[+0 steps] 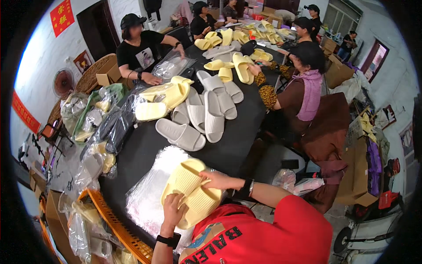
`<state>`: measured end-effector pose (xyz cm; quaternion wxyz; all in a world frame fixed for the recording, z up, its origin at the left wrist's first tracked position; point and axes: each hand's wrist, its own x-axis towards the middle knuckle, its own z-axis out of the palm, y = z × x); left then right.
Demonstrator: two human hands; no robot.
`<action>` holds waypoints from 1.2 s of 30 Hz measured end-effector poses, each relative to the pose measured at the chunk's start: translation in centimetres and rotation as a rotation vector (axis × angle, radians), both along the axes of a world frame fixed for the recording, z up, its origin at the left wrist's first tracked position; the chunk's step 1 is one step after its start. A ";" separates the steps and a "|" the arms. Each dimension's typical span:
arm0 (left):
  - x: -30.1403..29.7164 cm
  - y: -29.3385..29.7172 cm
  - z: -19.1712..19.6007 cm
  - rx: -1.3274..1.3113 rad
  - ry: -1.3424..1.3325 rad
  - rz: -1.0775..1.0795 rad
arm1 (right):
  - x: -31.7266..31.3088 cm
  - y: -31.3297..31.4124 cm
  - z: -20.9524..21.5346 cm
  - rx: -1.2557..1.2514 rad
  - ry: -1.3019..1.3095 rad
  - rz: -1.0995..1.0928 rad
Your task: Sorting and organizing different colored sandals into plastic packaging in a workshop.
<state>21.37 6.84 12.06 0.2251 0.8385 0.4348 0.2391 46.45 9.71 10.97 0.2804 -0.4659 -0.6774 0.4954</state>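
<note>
A pair of pale yellow slippers (182,178) lies between my hands, over a stack of clear plastic bags (147,200) at the near end of the dark table. My right hand (219,180) grips the pair at the right, its fingers closed around the edge where the two slippers meet. On the near left side, my left hand (174,209) has its fingers bent over the slippers' edge. Further up the table lies a loose group of grey slippers (180,134), with wrapped yellow slippers (151,111) beside them.
An orange plastic crate (116,226) with bagged slippers stands at the near left. Across the table, one person (143,55) handles a bagged grey slipper; at the right another person (299,83) holds a yellow slipper. More yellow slippers (266,33) are heaped at the far end.
</note>
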 end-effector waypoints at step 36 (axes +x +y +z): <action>-3.9 -5.0 -11.0 -0.111 0.416 0.576 | 5.2 15.0 -2.2 0.211 0.059 -0.269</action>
